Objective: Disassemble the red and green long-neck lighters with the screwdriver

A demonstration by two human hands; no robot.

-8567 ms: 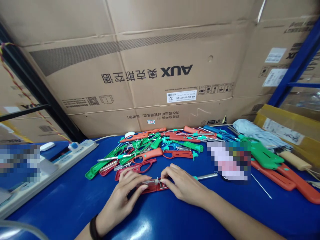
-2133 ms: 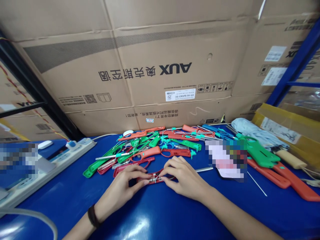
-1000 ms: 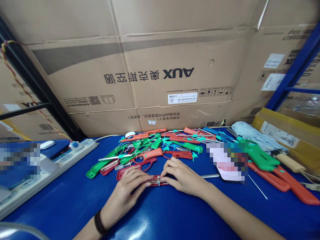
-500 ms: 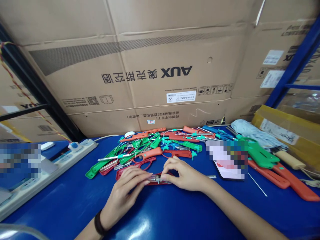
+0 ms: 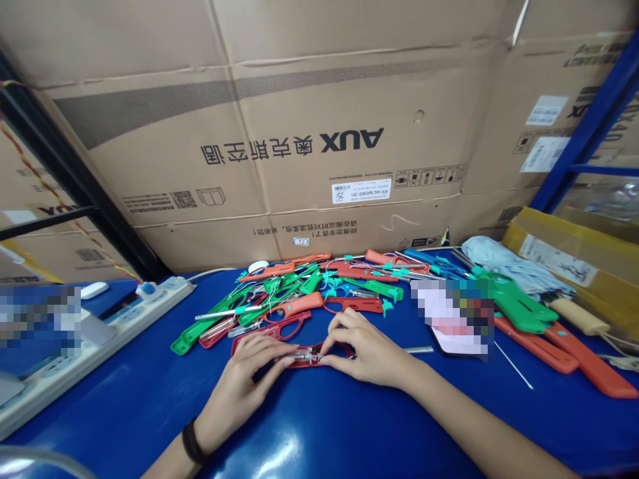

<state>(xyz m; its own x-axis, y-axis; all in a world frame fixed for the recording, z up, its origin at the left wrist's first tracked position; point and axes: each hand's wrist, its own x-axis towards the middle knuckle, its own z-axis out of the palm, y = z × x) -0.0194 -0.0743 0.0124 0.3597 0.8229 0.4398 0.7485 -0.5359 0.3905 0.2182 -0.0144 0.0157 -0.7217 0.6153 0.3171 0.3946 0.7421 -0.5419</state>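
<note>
Both of my hands meet over a red plastic handle piece [image 5: 310, 351] lying on the blue table [image 5: 329, 426]. My left hand [image 5: 249, 379] pinches its left end, fingers curled, a black band on the wrist. My right hand [image 5: 367, 349] pinches the right side, fingertips pressed on a small clear and metal part [image 5: 304, 358] set in the piece. A thin metal rod [image 5: 418, 349] lies just right of my right hand.
A heap of green, red and orange handle pieces [image 5: 309, 289] lies behind my hands. More large orange and green pieces [image 5: 544, 332] sit right, by a folded grey umbrella [image 5: 519, 273]. A white power strip [image 5: 94, 332] runs along the left. Cardboard boxes [image 5: 319, 133] wall the back.
My hands have stayed on the same red piece, with only small shifts of the fingers. The view has wobbled slightly.
</note>
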